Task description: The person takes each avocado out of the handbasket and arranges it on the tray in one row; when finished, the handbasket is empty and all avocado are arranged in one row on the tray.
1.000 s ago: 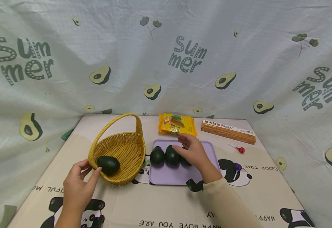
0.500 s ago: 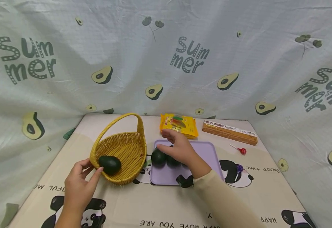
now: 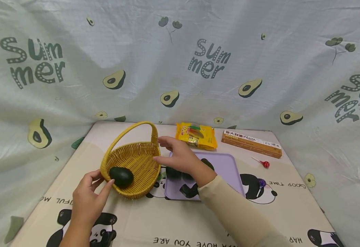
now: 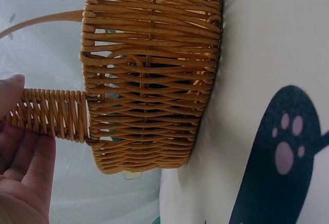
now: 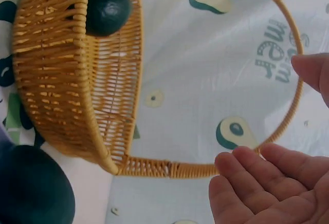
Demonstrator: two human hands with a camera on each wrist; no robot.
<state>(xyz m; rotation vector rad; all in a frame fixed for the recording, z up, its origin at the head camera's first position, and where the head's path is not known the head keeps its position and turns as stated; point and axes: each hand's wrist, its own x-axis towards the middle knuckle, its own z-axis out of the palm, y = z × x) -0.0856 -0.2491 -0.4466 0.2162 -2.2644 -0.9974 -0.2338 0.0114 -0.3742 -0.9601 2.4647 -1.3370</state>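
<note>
A yellow wicker basket (image 3: 144, 164) with a tall arched handle (image 3: 130, 129) stands left of centre. One dark green avocado (image 3: 122, 177) lies inside it, against the near left wall. My left hand (image 3: 88, 199) pinches the handle's left base between thumb and fingers, clearer in the left wrist view (image 4: 49, 113). Holding nothing, my right hand (image 3: 180, 157) hovers by the handle's right side, fingers extended and thumb apart; contact cannot be told. Below it, several avocados (image 3: 172, 173) rest on a lilac tray (image 3: 224, 171), partly hidden by that hand and forearm.
Behind the tray lies a yellow mango-print packet (image 3: 198, 136). A pasta box (image 3: 251, 144) is at the back right, with a red lollipop (image 3: 265, 164) in front and a purple lollipop (image 3: 261, 183) nearer. A printed cloth wall (image 3: 180, 68) closes off the back.
My right hand has moved left, from over the avocados on the tray to beside the basket's handle. My left hand keeps its hold on the handle base. The view has shifted slightly.
</note>
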